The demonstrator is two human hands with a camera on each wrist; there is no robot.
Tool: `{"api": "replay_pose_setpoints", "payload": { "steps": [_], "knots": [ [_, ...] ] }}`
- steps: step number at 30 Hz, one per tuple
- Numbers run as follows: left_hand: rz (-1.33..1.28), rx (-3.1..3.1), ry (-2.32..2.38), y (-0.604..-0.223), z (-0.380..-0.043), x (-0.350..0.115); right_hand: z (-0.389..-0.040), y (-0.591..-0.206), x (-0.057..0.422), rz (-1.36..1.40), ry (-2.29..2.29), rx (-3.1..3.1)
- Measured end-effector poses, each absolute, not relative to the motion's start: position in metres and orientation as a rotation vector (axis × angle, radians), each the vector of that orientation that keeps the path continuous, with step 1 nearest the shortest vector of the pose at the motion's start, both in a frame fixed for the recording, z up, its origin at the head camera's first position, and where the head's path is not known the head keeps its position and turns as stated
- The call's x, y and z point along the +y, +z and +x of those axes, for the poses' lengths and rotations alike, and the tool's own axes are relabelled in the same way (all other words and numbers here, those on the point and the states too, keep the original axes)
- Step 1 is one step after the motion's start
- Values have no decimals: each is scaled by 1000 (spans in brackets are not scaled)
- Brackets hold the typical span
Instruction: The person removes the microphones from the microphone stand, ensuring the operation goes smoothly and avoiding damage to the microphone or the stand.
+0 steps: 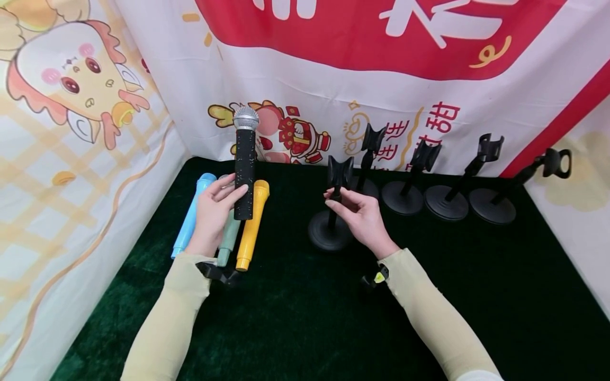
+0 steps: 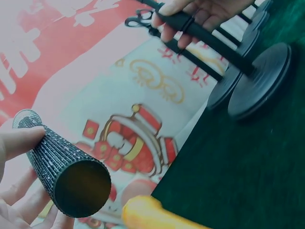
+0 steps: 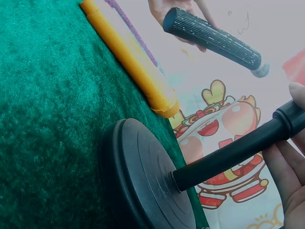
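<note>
A black speckled microphone (image 1: 245,169) with a silver mesh head stands upright in my left hand (image 1: 212,211), thumb and fingers round its lower body. Its hollow bottom end faces the camera in the left wrist view. With thumb and fingertips my right hand (image 1: 364,219) pinches the upper pole of a black microphone stand (image 1: 329,233), just below its clip. The stand's round base appears to sit on the green cloth. Beneath and beside the left hand lie a blue microphone (image 1: 190,217), a green microphone (image 1: 229,238), partly hidden, and a yellow microphone (image 1: 253,227).
Several more black microphone stands (image 1: 446,201) are lined up at the back right of the green cloth (image 1: 295,323). A printed white and red banner (image 1: 295,69) hangs behind, and a patterned sheet (image 1: 86,174) borders the left side.
</note>
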State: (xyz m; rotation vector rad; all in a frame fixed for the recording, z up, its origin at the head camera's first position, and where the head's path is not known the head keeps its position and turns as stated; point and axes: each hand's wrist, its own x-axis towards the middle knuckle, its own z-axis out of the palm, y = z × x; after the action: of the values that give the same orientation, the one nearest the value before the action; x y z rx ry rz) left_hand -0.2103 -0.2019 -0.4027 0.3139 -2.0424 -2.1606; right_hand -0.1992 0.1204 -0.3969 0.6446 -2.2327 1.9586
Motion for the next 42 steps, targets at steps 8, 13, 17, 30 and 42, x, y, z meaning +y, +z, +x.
{"api": "replay_pose_setpoints", "payload": {
  "steps": [8, 13, 17, 30, 42],
  "knots": [
    [348, -1963, -2160, -402, -204, -235, -200, -398, 121, 655, 1969, -2216],
    [346, -1960, -2116, -404, -201, -259, -201, -399, 120, 647, 1976, -2221],
    [383, -1997, -2049, -406, -197, -278, -201, -399, 120, 655, 1967, -2222],
    [652, -2179, -1799, -421, -182, -330, -200, -400, 120, 651, 1977, -2215],
    [846, -2373, -1644, -437, -179, -350, -200, -399, 120, 637, 1990, -2224]
  ]
}}
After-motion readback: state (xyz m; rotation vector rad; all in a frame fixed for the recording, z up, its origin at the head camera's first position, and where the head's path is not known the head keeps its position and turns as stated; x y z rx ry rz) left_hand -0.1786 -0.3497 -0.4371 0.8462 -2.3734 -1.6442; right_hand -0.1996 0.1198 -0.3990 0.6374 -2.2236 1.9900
